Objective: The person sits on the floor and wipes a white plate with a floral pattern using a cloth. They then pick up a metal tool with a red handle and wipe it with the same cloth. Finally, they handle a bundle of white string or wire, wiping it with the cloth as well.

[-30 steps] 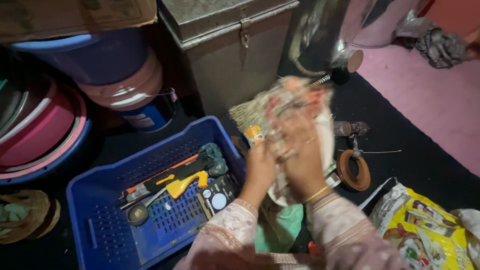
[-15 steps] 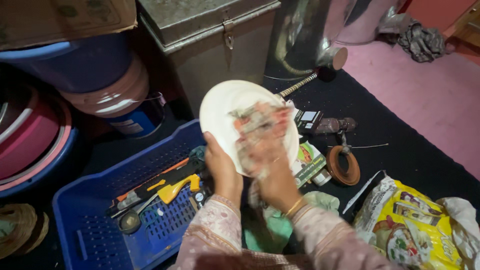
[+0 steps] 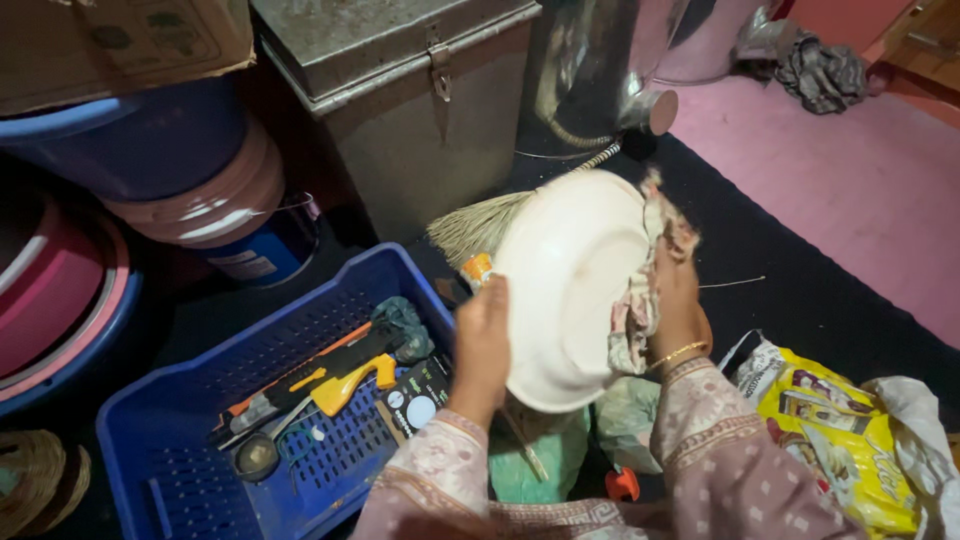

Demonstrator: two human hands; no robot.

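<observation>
My left hand (image 3: 482, 345) grips the left rim of a white plastic plate (image 3: 568, 285), held tilted on edge above the floor. My right hand (image 3: 676, 300) presses a crumpled patterned cloth (image 3: 640, 300) against the plate's right rim. A thin bangle sits on my right wrist. Both sleeves are pale pink with a printed pattern.
A blue plastic crate (image 3: 170, 460) with tools and a yellow-handled item (image 3: 345, 385) lies at lower left. Behind stand a metal trunk (image 3: 400, 110), stacked tubs (image 3: 150, 160) and a broom (image 3: 480, 225). A yellow printed bag (image 3: 840, 440) lies at right, a pink mat (image 3: 860, 190) beyond.
The plate has turned from facing me to tilted on edge. The cloth moved from the plate's face to its right rim. My left hand shifted lower on the rim.
</observation>
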